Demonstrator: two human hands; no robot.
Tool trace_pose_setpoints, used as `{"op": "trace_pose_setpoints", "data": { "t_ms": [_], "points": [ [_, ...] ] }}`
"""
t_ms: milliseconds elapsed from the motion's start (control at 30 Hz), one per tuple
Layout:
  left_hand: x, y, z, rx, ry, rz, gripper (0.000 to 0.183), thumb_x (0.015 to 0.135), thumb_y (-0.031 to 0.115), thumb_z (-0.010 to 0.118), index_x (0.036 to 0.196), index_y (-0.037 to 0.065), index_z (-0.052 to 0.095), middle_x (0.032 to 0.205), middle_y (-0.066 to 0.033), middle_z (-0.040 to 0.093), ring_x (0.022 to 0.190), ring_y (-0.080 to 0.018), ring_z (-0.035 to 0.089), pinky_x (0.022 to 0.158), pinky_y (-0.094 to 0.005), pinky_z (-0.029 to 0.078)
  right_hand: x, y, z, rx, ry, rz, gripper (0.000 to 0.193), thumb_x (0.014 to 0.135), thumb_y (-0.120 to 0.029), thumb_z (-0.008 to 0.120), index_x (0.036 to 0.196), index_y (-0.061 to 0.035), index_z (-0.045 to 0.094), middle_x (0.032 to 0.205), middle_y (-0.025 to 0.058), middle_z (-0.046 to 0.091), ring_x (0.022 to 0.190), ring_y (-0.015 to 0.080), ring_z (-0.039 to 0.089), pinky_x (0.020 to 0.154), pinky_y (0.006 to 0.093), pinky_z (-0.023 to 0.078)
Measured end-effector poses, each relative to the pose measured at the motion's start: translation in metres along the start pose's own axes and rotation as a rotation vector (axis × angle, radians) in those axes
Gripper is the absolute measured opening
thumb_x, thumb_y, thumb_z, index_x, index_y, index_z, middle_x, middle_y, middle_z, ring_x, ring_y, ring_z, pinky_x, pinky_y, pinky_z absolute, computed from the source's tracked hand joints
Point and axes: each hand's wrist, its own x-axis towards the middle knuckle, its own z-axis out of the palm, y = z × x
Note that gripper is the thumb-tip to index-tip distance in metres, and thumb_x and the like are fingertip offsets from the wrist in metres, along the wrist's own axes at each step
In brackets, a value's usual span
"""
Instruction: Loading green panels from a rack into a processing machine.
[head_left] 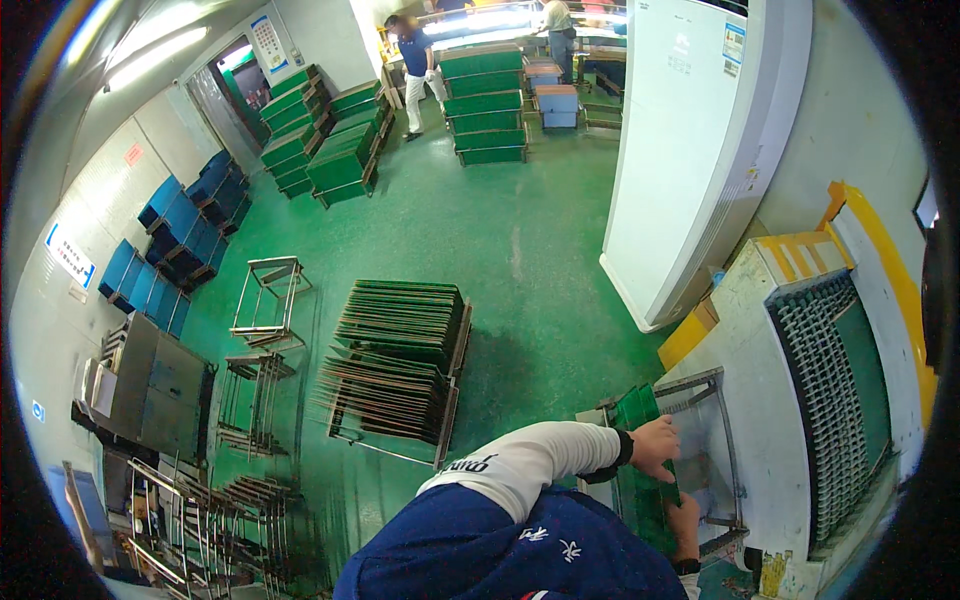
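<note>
Several thin green panels [632,408] stand on edge in a metal rack [738,490] close in front of me on the right. My left hand [655,447], below a white sleeve with a dark cuff, closes over the upper edge of a green panel. Nearer to me, my right hand [685,522] grips the same stack at the edge of a panel. Its fingers are partly hidden, and I cannot tell how many panels the hands hold between them.
A white machine with a roller conveyor [825,400] stands right of the rack. Left of me is a floor rack packed with panels [395,370]; empty metal frames [262,300] stand farther left. A tall white cabinet [690,150] rises ahead. A person [415,70] walks near green stacks [483,100].
</note>
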Motion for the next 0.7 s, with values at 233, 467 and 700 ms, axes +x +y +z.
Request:
{"op": "trace_pose_setpoints", "data": {
  "t_ms": [233, 467, 700],
  "points": [
    [-0.002, -0.004, 0.008, 0.02, 0.063, -0.004, 0.048, 0.065, 0.06, 0.069, 0.072, 0.012, 0.069, 0.073, -0.0066, 0.06, 0.081, -0.0254, 0.056, 0.08, -0.0412, 0.035, -0.004, -0.022, -0.008, 0.015, -0.022, 0.04, 0.026, 0.074, -0.015, 0.062, 0.097, -0.0026, 0.066, 0.08, 0.0193, 0.067, 0.073, 0.0367, 0.065, 0.064, 0.0435, 0.049],
    [0.002, -0.003, 0.008, 0.028, 0.102, 0.043, 0.049, 0.066, 0.061, 0.068, 0.07, 0.012, 0.067, 0.071, -0.0063, 0.06, 0.077, -0.0255, 0.055, 0.077, -0.0405, 0.034, -0.002, 0.0, -0.001, 0.065, -0.01, 0.035, 0.025, 0.074, -0.014, 0.061, 0.096, -0.002, 0.067, 0.081, 0.0178, 0.067, 0.074, 0.0332, 0.065, 0.066, 0.0416, 0.048],
    [-0.001, -0.001, 0.001, 0.012, 0.003, -0.006, 0.052, 0.069, 0.062, 0.067, 0.072, 0.009, 0.065, 0.078, -0.007, 0.061, 0.083, -0.027, 0.054, 0.082, -0.0414, 0.036, -0.006, -0.022, -0.008, 0.068, -0.013, 0.053, 0.025, 0.074, -0.015, 0.061, 0.095, -0.002, 0.067, 0.081, 0.0195, 0.067, 0.076, 0.0372, 0.065, 0.067, 0.0432, 0.048]
  ]
}}
